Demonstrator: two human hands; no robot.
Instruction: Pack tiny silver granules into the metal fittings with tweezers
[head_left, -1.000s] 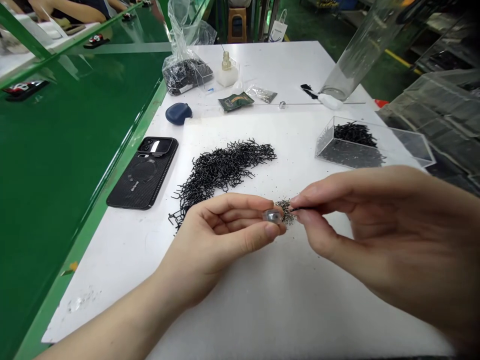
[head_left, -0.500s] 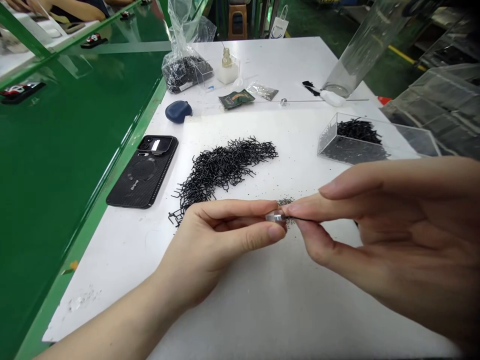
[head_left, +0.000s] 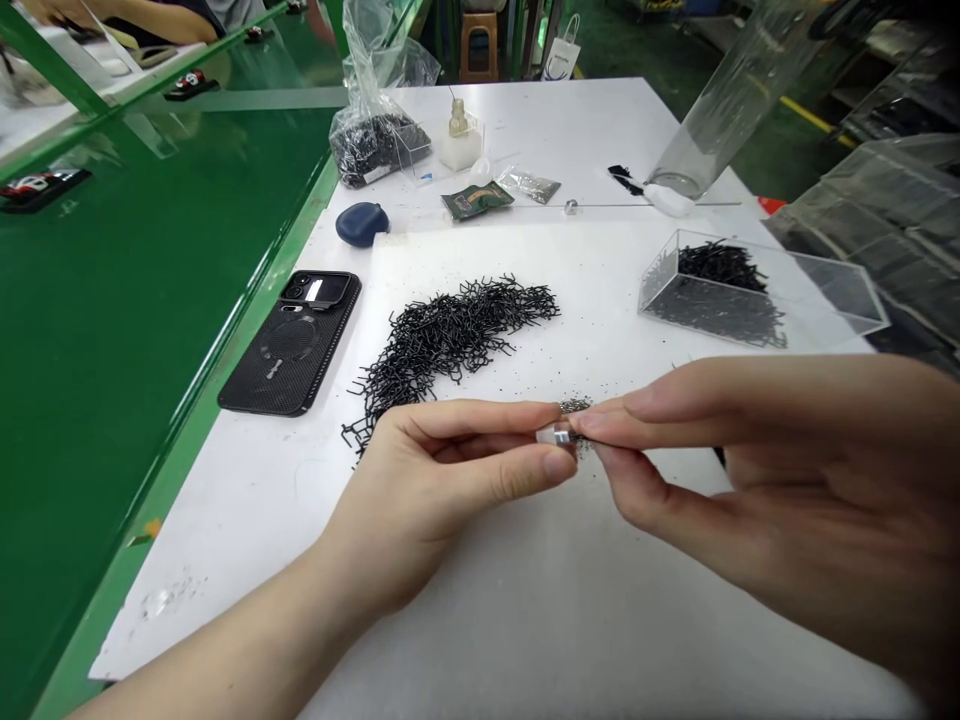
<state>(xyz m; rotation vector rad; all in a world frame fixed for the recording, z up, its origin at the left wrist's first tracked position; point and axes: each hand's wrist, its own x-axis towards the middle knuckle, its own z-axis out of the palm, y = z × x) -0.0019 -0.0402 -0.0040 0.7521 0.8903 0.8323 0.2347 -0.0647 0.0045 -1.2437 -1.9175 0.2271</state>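
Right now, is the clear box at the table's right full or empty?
Neither: black pieces lie left in the clear box, its right part bare.

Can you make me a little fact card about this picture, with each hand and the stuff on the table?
Left hand: holding a small metal piece
Right hand: pinched right beside the metal piece; what it holds is mostly hidden
Table: white
Bent black sticks: in a long pile
Clear box: more black sticks inside
Phone: black, left of the pile
Far end: plastic bag, bottle
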